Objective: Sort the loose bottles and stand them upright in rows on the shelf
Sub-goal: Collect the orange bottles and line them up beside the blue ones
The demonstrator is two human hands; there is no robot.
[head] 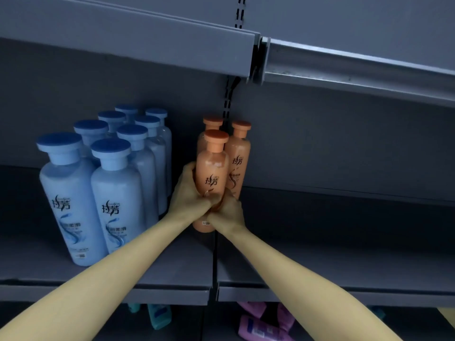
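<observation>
Orange bottle [213, 168], front of its group, is shown upright on the shelf [320, 254], its base at or just above the shelf surface near the seam between two shelf panels; contact cannot be told. It is gripped low on the body by both hands. The left hand [189, 193] is wrapped round its left side and the right hand [227, 212] round its lower right, with the fingers [208, 202] curled against the plastic and meeting across the front.

Two further orange bottles [240, 153] are set upright just behind it, close against the back wall. Blue bottles [115, 188] are ranged upright in two rows to the left, near but apart from the orange group. Purple bottles [261, 328] and teal bottles [158, 316] are seen lying loose on the level below.

The bottle is judged to be filled, hence moderately heavy, with stiff, smooth walls that may slip in the grip. A tall, narrow form topped by a broad cap suggests easy toppling. Hold is best taken round the mid-body, below the shoulder, rather than by the cap.
</observation>
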